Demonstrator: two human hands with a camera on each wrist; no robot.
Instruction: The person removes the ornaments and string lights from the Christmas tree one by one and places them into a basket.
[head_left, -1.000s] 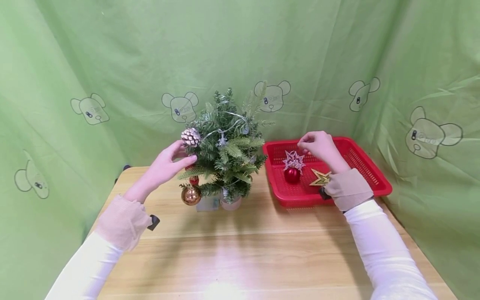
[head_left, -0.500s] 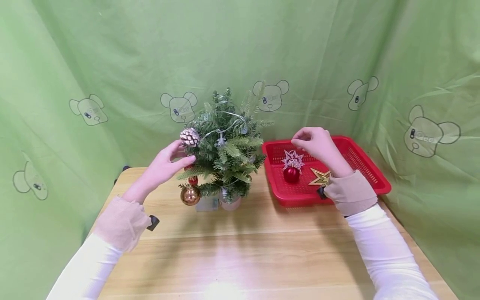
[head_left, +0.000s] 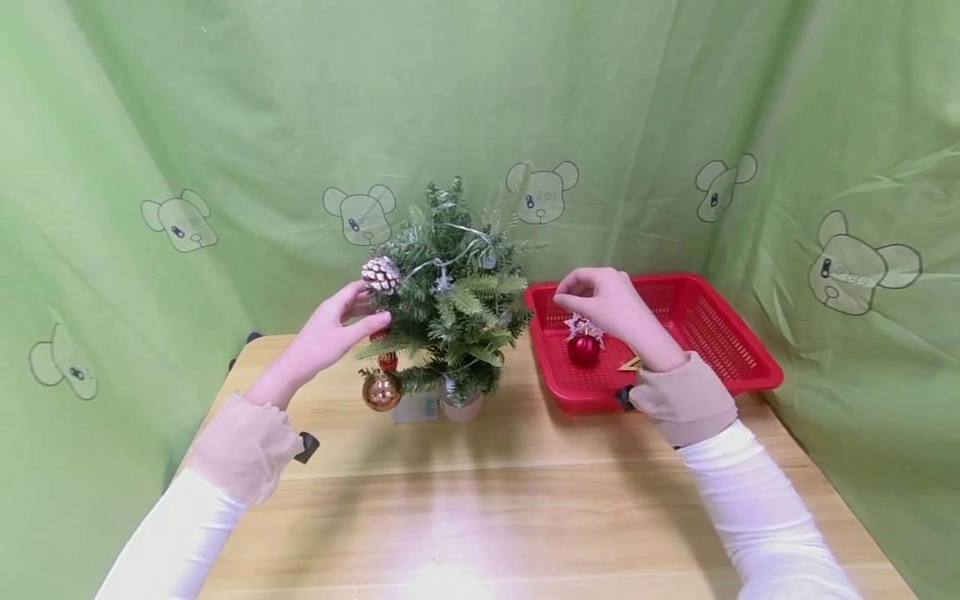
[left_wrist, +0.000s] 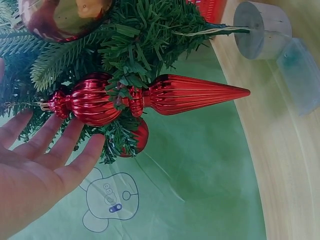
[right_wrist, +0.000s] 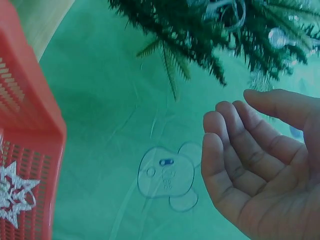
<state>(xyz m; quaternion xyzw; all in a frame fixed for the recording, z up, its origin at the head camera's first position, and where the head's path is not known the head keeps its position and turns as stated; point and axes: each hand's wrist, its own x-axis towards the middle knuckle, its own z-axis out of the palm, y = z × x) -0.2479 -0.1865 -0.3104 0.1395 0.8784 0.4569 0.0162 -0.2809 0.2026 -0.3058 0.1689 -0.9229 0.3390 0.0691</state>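
Observation:
In the head view my left hand (head_left: 330, 333) is at the left side of a small artificial Christmas tree (head_left: 465, 308). The left wrist view has its extended fingers touching, or just beside, the upper part of a ribbed red finial ornament (left_wrist: 192, 95) among the branches. A frosted pine cone (head_left: 381, 274) sits above that hand, a shiny gold ball (head_left: 382, 392) below. My right hand (head_left: 611, 308) hovers over the left part of a red basket (head_left: 558, 392). Its fingers are loosely bent, and the right wrist view shows nothing between thumb and fingers.
Inside the basket lie a red ball (head_left: 583, 351), a glittery silver star (head_left: 577, 323) and a gold star (head_left: 630, 364), partly hidden by my right wrist. The tree's pale base (head_left: 461, 408) stands on the wooden table (head_left: 480, 500). Green curtains (head_left: 450, 92) surround it.
My right hand has moved left over the basket, rising slightly and then dropping, and now covers part of the gold and silver stars. My left hand has stayed at the tree.

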